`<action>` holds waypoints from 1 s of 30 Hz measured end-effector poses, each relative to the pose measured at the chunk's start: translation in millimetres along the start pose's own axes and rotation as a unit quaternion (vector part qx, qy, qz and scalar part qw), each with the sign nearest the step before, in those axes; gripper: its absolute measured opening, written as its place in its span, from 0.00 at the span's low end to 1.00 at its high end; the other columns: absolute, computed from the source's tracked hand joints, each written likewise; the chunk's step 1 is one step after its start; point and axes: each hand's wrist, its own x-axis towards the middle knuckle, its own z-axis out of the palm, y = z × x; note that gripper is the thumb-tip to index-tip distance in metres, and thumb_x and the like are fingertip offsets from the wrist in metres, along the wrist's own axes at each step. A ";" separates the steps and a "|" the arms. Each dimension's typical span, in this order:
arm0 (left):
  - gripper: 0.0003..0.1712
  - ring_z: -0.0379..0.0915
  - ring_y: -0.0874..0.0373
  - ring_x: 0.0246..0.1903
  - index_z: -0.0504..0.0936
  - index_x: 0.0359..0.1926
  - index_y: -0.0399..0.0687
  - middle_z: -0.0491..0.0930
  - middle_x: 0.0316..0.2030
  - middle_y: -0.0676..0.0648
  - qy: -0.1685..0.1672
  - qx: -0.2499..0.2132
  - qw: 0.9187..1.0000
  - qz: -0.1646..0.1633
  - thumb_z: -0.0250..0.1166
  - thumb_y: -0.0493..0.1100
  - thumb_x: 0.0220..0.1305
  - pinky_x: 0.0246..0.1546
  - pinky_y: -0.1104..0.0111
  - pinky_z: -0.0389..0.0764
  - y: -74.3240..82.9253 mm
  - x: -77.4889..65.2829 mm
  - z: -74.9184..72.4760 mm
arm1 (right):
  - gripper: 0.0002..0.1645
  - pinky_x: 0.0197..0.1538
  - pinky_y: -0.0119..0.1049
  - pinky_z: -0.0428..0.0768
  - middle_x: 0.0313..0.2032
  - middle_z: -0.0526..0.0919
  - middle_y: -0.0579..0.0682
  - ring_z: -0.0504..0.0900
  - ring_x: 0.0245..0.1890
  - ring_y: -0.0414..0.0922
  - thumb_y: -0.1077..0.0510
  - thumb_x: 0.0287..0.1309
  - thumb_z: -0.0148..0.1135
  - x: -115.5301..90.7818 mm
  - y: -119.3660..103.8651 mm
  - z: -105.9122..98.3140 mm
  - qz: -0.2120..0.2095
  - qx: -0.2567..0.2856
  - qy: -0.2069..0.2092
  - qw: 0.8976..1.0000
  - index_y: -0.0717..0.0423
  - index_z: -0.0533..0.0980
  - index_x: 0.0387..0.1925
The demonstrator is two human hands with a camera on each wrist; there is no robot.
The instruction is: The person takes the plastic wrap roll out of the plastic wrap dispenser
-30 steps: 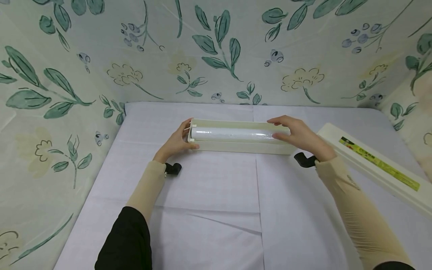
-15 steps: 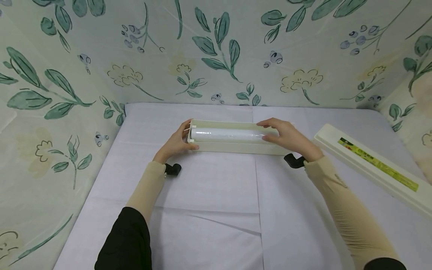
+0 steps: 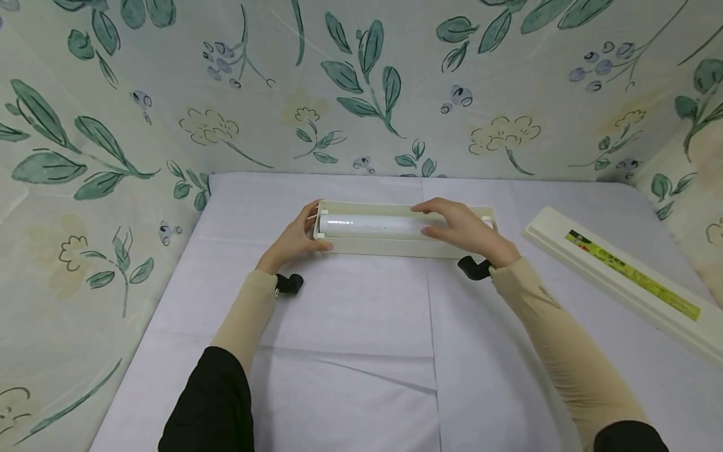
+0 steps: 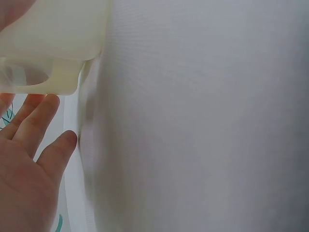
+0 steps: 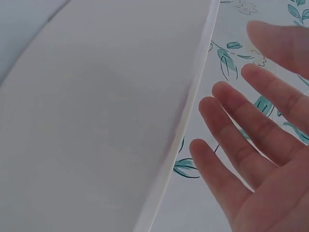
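floral cloth (image 3: 254, 69) hangs behind a white-covered surface (image 3: 350, 314), where a long, cream-coloured box (image 3: 384, 247) lies open side up toward the far edge, its long axis running left to right, almost parallel to that edge. inside, a smooth, whitish roll (image 3: 367, 224) with a glossy sheen lies along the same line. a person's left hand (image 3: 296, 238) grips the box's left end, thumb at the near corner; the right hand (image 3: 464, 228), fingers parted, is over the roll's right portion, contact impossible to tell. just beyond, at right, a cream lid-like piece (image 3: 607, 276) with a yellow-green label (image 3: 632, 275) slants toward the near right.
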 end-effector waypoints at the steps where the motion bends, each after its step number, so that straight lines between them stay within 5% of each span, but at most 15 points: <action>1: 0.60 0.48 0.44 0.70 0.43 0.75 0.44 0.49 0.71 0.37 0.000 0.000 1.000 -0.001 0.74 0.33 0.49 0.67 0.51 0.49 0.3 -0.2 0.0 | 0.27 0.62 0.50 0.64 0.58 0.74 0.59 0.70 0.59 0.54 0.62 0.61 0.62 1.5 -0.9 0.9 -0.003 0.000 0.000 1.000 0.63 0.70 0.61; 30: 0.59 0.47 0.44 0.70 0.44 0.75 0.46 0.49 0.72 0.38 0.007 0.008 1.000 -0.012 0.74 0.34 0.50 0.67 0.50 0.48 1.2 -0.9 0.2 | 0.29 0.63 0.46 0.65 0.58 0.75 0.58 0.71 0.59 0.53 0.62 0.57 0.66 32.3 -5.5 27.2 0.001 0.029 -0.015 0.999 0.63 0.71 0.60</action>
